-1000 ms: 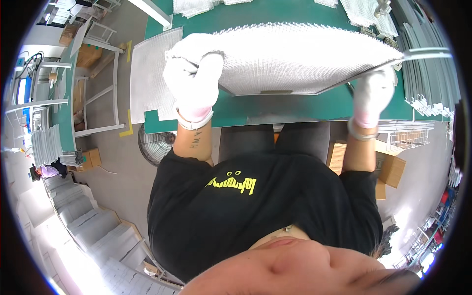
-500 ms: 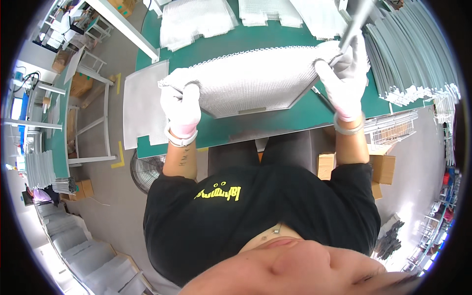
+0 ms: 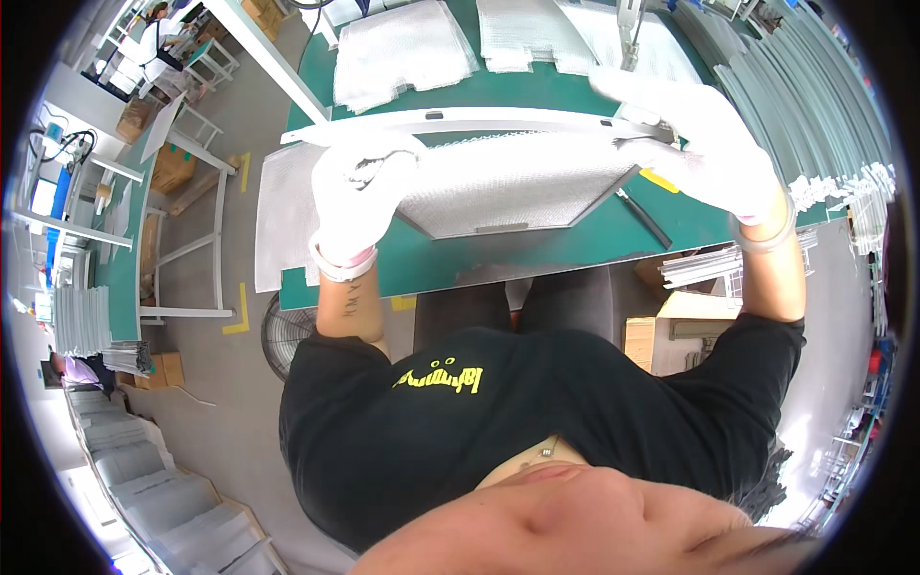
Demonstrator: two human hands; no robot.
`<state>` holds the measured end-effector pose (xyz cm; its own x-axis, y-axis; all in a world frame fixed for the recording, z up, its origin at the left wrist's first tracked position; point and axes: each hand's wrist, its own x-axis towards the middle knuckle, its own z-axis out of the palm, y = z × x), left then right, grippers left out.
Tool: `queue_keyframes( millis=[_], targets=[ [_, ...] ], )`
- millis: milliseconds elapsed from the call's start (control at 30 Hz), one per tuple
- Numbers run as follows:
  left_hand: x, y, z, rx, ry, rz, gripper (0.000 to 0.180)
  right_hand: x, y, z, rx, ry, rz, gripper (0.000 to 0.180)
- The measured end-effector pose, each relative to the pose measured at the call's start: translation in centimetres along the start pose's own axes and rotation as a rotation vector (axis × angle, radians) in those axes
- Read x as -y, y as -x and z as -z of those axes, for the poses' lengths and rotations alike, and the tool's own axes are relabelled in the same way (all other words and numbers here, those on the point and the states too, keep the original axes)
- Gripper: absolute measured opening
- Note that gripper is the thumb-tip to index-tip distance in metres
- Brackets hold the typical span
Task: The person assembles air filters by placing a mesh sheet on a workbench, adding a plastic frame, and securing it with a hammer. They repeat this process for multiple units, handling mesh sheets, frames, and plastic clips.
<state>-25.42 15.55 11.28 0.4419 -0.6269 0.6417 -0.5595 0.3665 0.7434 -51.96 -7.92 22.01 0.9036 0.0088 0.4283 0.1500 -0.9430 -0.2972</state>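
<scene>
A silvery mesh panel (image 3: 522,187) is tilted up over the green bench, its near edge in a thin grey frame. My gloved left hand (image 3: 364,192) is closed on the panel's far left corner. Across the panel's far edge runs a long white frame strip (image 3: 517,119), its left end passing beyond my left hand. My gloved right hand (image 3: 704,144) has thumb and fingers round the strip's right end, at the panel's far right corner. Whether the strip's groove sits over the mesh edge cannot be made out. A black-handled tool (image 3: 647,218) lies right of the panel.
Mesh sheets (image 3: 402,53) are stacked at the back of the green bench (image 3: 431,273), and another flat sheet (image 3: 286,216) lies left. Many grey strips (image 3: 815,105) are piled at the right. A white post (image 3: 264,57) rises at the back left. Cardboard boxes (image 3: 639,343) stand below the bench.
The white strip has swung from pointing away at the upper right to lying across the panel's far edge. My right hand has moved right and turned with it; my left hand keeps the corner.
</scene>
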Motion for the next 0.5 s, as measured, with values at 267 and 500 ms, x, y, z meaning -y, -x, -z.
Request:
queue_keyframes(
  millis=[267,500],
  targets=[
    [-0.6,-0.5,-1.4,-0.016,0.154,-0.039,0.014,-0.4,-2.6,0.0,0.191,0.012,0.229,0.042],
    [0.1,-0.2,-2.1,-0.185,0.191,-0.206,0.022,0.4,-5.4,-0.5,0.345,-0.132,0.277,0.046]
  ],
)
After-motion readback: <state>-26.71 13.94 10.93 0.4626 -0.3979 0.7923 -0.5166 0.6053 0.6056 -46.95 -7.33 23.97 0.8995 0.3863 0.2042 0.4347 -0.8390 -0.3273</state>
